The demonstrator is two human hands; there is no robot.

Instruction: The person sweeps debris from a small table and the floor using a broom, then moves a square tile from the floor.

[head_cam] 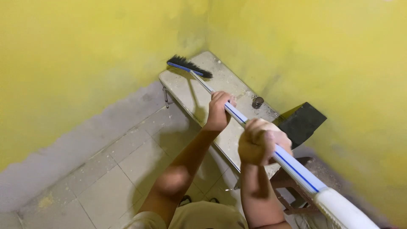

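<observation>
A long broom with a white handle (292,165) striped in blue runs from the lower right up to its black bristle head (188,66). The head rests on the far end of a dusty grey table (193,91) set in the room's corner. My left hand (219,111) grips the handle about halfway along. My right hand (259,141) is wrapped around the handle closer to me. Both arms reach out over the table's near edge.
Yellow walls (85,55) close in on the left and right, with a grey band at the bottom. A small dark round object (257,102) sits on the table by the right wall. A black board (302,122) leans there. The floor (110,169) is tiled. A rusty metal frame (292,191) stands below the table end.
</observation>
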